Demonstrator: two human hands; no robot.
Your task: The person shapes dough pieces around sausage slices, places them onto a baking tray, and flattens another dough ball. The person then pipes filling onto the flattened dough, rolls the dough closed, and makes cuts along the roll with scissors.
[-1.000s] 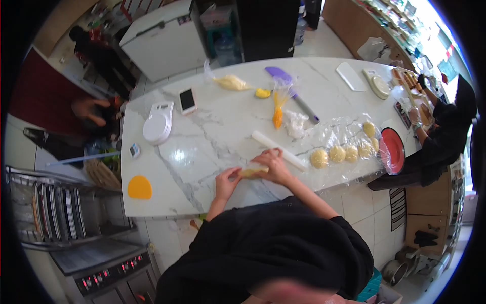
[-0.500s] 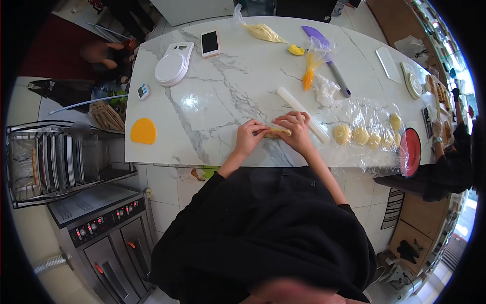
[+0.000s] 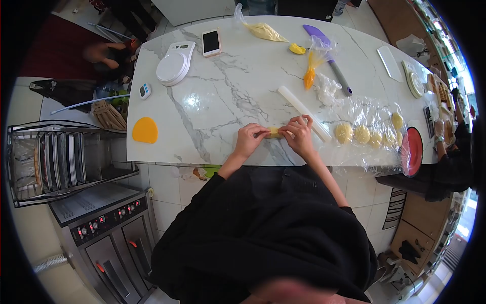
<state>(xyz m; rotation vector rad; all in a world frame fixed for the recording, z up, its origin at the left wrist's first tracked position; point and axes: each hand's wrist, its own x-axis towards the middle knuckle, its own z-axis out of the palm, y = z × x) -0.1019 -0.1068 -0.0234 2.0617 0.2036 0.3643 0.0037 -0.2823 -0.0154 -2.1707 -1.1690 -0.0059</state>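
Note:
A small piece of yellow dough [image 3: 274,132] lies on the marble table between my two hands. My left hand [image 3: 250,140] pinches its left end with the fingertips. At the right end, the fingers of my right hand [image 3: 298,134] are closed on the dough too. A white rolling pin [image 3: 304,113] lies slantwise just beyond and beside my right hand. Farther right, several round dough balls [image 3: 343,134] rest under clear plastic wrap [image 3: 377,109]. The underside of the dough piece is hidden.
Left on the table [image 3: 212,101] are a yellow scraper [image 3: 145,130], a timer [image 3: 145,90], a scale [image 3: 172,68] and a phone [image 3: 211,42]. Piping bags [image 3: 266,32] and a purple spatula [image 3: 334,63] lie at the back. A red plate [image 3: 415,152] sits right, near another person's hand [image 3: 439,130].
My right fingers have drawn in from over the dough to its right end, so more of its middle shows. My left hand stays nearly in place at the left end.

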